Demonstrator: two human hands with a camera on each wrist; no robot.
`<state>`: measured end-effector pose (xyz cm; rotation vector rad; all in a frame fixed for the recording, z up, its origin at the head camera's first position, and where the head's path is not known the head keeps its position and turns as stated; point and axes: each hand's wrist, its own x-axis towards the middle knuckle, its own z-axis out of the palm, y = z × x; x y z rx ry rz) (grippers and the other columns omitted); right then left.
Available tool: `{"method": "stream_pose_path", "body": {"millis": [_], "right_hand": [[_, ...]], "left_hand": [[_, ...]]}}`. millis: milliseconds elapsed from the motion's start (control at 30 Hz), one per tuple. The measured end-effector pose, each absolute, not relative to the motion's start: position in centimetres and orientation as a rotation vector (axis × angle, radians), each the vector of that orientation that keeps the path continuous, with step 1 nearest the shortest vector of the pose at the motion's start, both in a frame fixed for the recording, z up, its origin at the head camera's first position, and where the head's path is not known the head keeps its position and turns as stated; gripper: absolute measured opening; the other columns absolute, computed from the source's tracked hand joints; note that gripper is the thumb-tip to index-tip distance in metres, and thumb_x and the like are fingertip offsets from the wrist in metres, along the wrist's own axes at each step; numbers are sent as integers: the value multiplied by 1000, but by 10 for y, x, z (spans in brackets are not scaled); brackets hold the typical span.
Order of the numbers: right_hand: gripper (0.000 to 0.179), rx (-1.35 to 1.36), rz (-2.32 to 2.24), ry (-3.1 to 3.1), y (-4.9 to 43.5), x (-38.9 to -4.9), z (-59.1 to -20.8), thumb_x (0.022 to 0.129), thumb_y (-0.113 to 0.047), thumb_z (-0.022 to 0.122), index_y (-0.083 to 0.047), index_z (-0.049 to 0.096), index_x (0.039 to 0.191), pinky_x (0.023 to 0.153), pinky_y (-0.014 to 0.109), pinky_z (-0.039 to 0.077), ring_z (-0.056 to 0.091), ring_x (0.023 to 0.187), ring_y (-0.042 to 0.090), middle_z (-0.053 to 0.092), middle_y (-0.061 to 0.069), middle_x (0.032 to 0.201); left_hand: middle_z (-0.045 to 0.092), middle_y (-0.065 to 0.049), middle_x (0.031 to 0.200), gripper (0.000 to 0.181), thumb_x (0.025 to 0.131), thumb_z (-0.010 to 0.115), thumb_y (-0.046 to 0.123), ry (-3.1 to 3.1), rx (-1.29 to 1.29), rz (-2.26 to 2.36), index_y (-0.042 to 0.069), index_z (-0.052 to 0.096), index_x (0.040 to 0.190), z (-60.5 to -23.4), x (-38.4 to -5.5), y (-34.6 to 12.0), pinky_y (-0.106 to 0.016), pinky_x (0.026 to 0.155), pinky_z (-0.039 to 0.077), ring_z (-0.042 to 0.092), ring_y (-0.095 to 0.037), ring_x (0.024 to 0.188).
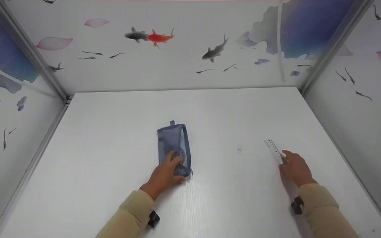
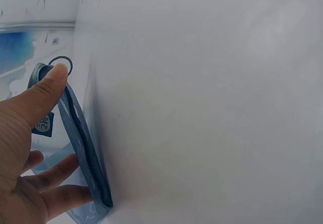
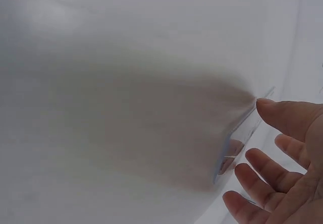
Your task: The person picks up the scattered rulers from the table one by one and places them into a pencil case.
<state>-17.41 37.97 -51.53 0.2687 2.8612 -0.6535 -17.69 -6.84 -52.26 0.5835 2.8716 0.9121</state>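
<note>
A blue mesh zip pouch lies left of the table's middle, with a short tab at its far end. My left hand grips its near part, fingers over the top. In the left wrist view the thumb presses the pouch's corner beside a dark loop, and the fingertips touch the zipper edge. A dark label shows on the mesh. Farther right, my right hand holds the near end of a clear ruler. In the right wrist view the thumb tip meets the ruler's edge, the other fingers loosely bent.
Both hands work over a white tabletop. Walls printed with fish and petals stand behind it and at both sides. Metal posts rise at the back corners. A small dark mark shows on the table between the hands.
</note>
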Motion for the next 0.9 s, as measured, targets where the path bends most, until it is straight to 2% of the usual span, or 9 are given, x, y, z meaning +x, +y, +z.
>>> {"method": "stream_pose_path", "body": {"millis": [267, 900], "right_hand": [[57, 297, -670, 2880, 378, -171, -512, 94, -8, 56, 10, 32, 142, 101, 61, 34, 44, 119, 51, 47, 36, 127], [54, 425, -773, 2745, 385, -176, -517, 94, -11, 54, 14, 35, 138, 98, 59, 39, 50, 114, 48, 47, 37, 128]], "left_hand": [[34, -24, 148, 58, 74, 83, 31, 2874, 567, 905, 16, 56, 123, -523, -177, -68, -52, 90, 49, 55, -43, 116], [34, -20, 148, 61, 73, 83, 31, 2880, 564, 902, 16, 55, 125, -524, -177, -68, -49, 90, 50, 54, -40, 119]]}}
